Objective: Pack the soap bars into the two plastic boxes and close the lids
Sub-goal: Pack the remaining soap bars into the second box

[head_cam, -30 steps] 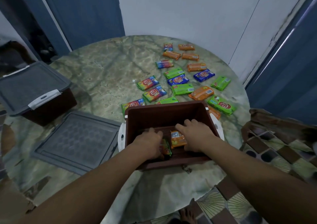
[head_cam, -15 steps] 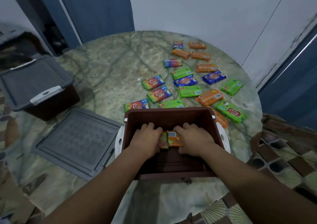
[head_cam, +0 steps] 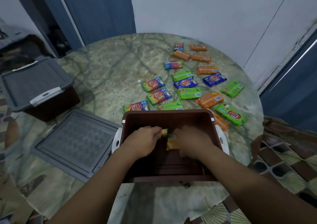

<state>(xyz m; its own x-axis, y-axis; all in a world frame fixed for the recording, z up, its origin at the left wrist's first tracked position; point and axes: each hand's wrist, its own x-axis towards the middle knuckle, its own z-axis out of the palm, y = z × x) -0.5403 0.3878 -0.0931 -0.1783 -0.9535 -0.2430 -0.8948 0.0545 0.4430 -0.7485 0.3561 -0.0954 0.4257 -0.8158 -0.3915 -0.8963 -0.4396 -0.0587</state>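
Both hands (head_cam: 145, 141) shifted in box (head_cam: 168, 115), eighteen bars (head_cam: 188, 93) outside

round marble table (head_cam: 106, 66), white wall (head_cam: 197, 7), blue door (head_cam: 103, 9), patterned floor tiles (head_cam: 283, 163)

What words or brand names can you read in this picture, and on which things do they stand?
"UA": rainbow-coloured soap wrapper
"UA": dark blue soap wrapper
"UA", upside down: green soap wrapper
Orange soap wrappers: print too blurred to read.
Small print and barcodes: too small to read.
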